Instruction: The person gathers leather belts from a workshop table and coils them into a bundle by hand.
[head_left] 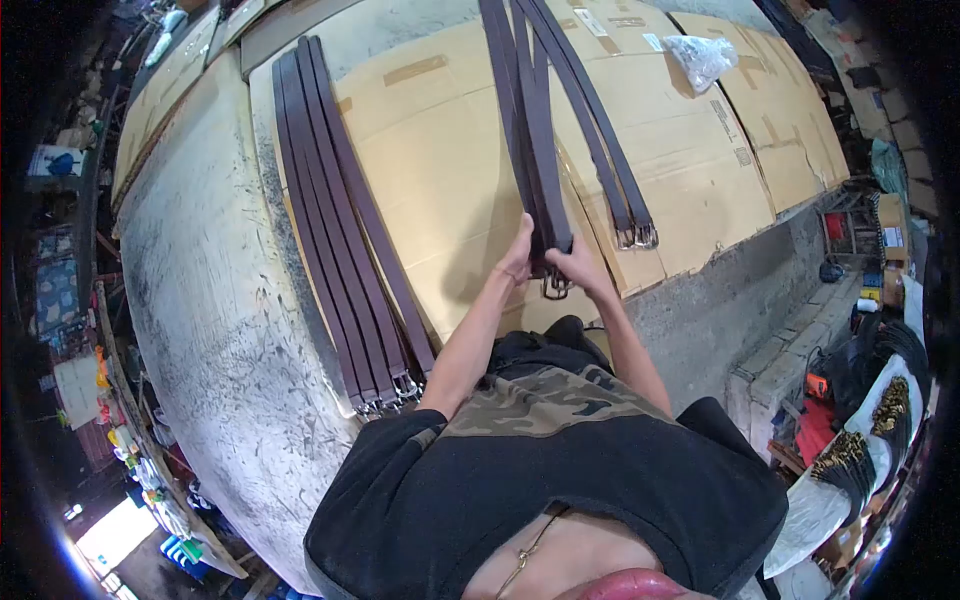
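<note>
Several dark brown belts (528,140) lie stacked lengthwise in front of me, their buckle ends close to my body. My left hand (516,256) holds the left edge of this bundle, fingers partly hidden behind the straps. On the opposite edge, my right hand (580,268) grips the same belts, thumb across the top. A metal buckle (555,287) hangs just below my hands. To the right, two more belts (600,150) rest side by side with their buckles (637,236) toward me. A row of several belts (330,220) is laid out on the left.
Flattened cardboard (430,130) covers much of the large table, whose worn grey surface (215,350) shows at left. A clear plastic bag (700,62) sits at the far right. Near the right edge, bundles with brass-coloured ends (845,455) lie on white sheeting beside a concrete ledge (785,345).
</note>
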